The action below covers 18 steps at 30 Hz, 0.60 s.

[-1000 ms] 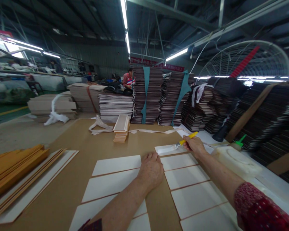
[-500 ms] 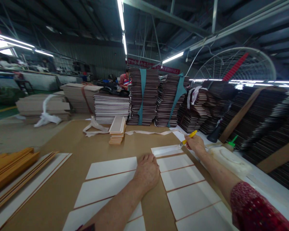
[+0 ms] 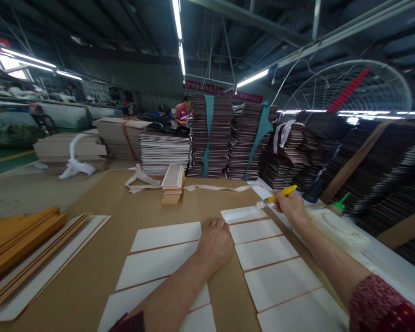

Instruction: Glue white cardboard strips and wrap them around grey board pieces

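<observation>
My right hand [image 3: 290, 206] grips a paintbrush [image 3: 282, 194] by its yellow handle. Its pale bristles touch the right end of the farthest white panel [image 3: 242, 215], which looks wet. My left hand [image 3: 215, 242] rests low between two rows of white panels, fingers curled and pressed together beside that panel's left end. The fingertips are hidden, so what they hold, if anything, does not show. Overlapping panels with thin orange-brown edges form the right row [image 3: 266, 252]. The left row [image 3: 159, 258] is partly covered by my left forearm.
Brown board [image 3: 90, 258] covers the table. A small panel stack [image 3: 173, 177] stands ahead, before tall dark stacks [image 3: 216, 138]. Orange-brown strips [image 3: 20, 240] lie at left. A whitish container [image 3: 339, 228] and green-nozzled bottle [image 3: 339, 204] are at right. A person [image 3: 183, 113] sits behind.
The brush in my right hand has moved slightly right along the farthest panel, to its right end. My left hand stays beside the panel. The whole view has shifted a little.
</observation>
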Available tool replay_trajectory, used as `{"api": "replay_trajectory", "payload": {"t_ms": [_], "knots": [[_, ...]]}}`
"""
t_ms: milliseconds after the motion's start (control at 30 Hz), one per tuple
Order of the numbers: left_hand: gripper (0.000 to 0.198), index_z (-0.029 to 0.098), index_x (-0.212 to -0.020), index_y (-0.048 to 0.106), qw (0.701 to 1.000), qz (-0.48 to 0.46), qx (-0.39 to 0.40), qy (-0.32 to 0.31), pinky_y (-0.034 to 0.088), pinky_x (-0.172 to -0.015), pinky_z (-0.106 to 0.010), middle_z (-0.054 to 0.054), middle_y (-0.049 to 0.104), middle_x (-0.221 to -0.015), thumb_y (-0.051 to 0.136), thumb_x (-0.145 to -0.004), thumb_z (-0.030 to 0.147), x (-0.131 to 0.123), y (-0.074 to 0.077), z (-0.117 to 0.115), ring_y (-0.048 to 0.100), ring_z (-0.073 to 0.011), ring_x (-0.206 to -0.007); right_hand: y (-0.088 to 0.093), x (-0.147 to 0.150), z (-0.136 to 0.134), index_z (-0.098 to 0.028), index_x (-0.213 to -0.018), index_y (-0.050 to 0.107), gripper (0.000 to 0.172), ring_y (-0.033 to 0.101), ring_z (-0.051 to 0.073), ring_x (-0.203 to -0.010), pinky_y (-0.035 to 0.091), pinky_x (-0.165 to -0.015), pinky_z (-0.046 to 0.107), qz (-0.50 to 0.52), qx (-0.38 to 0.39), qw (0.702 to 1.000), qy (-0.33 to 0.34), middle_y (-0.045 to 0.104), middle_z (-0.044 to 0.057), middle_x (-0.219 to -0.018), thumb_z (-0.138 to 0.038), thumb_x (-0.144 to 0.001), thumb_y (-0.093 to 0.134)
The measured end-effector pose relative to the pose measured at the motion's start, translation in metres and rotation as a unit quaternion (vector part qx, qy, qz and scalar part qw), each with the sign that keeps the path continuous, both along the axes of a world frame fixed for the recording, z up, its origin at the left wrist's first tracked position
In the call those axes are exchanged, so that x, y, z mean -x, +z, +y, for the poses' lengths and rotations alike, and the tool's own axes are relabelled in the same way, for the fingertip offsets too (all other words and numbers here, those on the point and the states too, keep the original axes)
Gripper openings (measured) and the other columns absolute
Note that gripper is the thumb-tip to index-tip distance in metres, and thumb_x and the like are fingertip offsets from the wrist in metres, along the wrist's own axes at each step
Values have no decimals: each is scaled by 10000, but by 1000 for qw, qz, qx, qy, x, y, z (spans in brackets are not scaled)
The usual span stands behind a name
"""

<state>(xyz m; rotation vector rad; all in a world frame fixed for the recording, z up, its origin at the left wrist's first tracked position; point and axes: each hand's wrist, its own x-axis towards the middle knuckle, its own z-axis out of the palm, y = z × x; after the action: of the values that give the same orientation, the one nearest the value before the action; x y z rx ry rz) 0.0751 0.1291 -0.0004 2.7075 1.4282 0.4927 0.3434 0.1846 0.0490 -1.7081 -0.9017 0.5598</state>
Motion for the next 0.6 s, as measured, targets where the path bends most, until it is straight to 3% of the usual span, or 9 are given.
{"api": "replay_trajectory", "payload": {"t_ms": [100,300,600], "knots": [[229,113,-991,691,1000,5,3,-27,490,-980,-417,-151,663,-1043,511,-850,113,4,5,-1,609,-286,-1049,3,16,-21,-140,-988,645,241,602,105,-635,532,-577,251,16,28,999,14,646,-2,-846,-380,-985,630],[192,201,-892,708,989,31,17,-147,544,-890,-355,-69,676,-945,535,-844,133,14,9,-3,651,-226,-937,-5,45,-57,-138,-938,631,235,550,78,-543,479,-492,205,81,65,992,66,611,-31,-753,-363,-999,614],[235,194,-895,715,978,31,1,-205,539,-939,-358,-69,688,-978,510,-832,99,21,3,5,652,-236,-1003,-15,63,-63,-138,-956,636,235,547,75,-532,473,-484,201,122,90,982,109,613,-33,-747,-365,-1006,604]]}}
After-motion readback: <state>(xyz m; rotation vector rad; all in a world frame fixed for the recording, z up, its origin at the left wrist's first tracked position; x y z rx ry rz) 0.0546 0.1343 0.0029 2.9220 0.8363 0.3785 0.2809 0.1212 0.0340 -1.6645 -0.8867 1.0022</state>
